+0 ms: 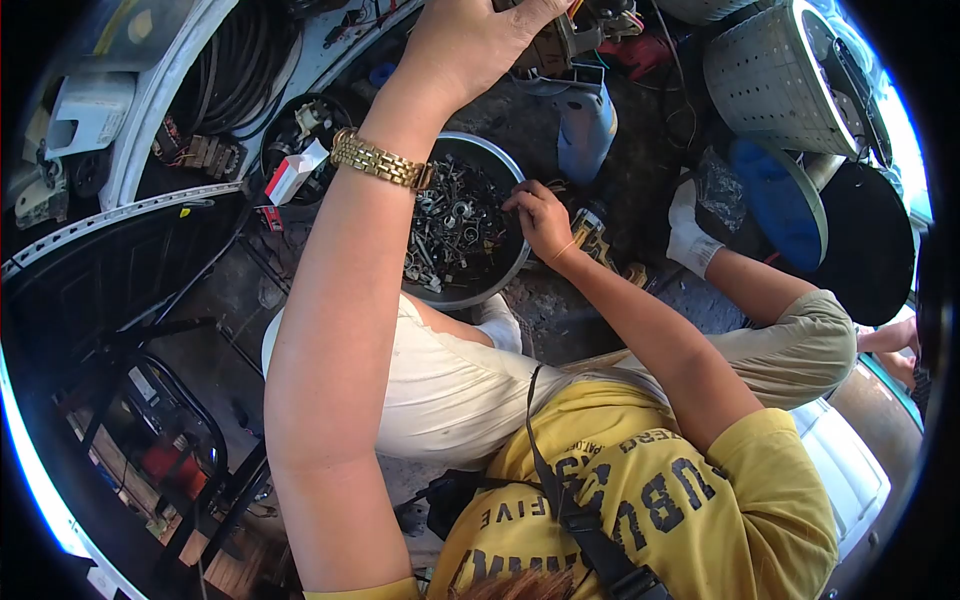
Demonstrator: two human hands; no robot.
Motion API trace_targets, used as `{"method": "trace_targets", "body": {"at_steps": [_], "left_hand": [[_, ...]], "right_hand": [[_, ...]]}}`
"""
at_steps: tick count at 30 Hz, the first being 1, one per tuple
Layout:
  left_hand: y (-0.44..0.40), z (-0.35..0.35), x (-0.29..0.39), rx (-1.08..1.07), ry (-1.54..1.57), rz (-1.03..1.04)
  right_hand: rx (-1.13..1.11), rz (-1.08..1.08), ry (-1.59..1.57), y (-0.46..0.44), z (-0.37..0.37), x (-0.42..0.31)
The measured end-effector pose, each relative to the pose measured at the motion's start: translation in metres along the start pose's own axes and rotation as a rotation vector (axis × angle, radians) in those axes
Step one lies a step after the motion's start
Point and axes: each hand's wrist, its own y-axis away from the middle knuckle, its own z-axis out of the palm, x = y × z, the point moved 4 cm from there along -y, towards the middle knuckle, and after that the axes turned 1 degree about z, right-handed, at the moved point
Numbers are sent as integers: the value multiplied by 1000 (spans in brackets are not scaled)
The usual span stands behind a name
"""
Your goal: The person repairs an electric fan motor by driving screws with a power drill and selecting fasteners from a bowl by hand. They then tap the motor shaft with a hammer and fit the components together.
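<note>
My left hand (pixel 475 45) reaches to the top edge of the view, a gold watch (pixel 385 160) on its wrist. Its fingers are mostly cut off; the thumb points toward a mechanical part (pixel 600 25) with wires. Below the hand lies a round metal basin (pixel 515 160) full of small screws, clips and fittings (pixel 460 225), partly hidden by my left forearm. My right hand (pixel 541 222) is at the basin's right rim, its fingers bent and close together over the inner edge. What they hold, if anything, is too small to name.
A yellow and black power tool (pixel 592 235) lies right of the basin, below a blue-grey part (pixel 586 130). A perforated drum (pixel 775 75) and blue disc (pixel 775 200) stand right. A red-white box (pixel 295 173), coiled hoses (pixel 235 65) and black frame (pixel 205 420) are left.
</note>
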Motion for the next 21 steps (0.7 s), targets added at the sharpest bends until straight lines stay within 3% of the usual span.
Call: {"method": "trace_targets", "body": {"at_steps": [9,13,15,17,21], "left_hand": [[-1,3,2,-22,29,-20],[0,0,2,10,-26,-6],[-1,-1,1,29,-63,1],[0,-1,-1,42,-102,3],[-1,0,-1,0,-5,-3]], "right_hand": [[-241,-270,391,-1,31,-26],[-484,-396,219,0,38,-37],[-444,-329,179,-1,34,-30],[-300,-270,356,-3,32,-19],[-368,-406,496,-6,30,-19]]}}
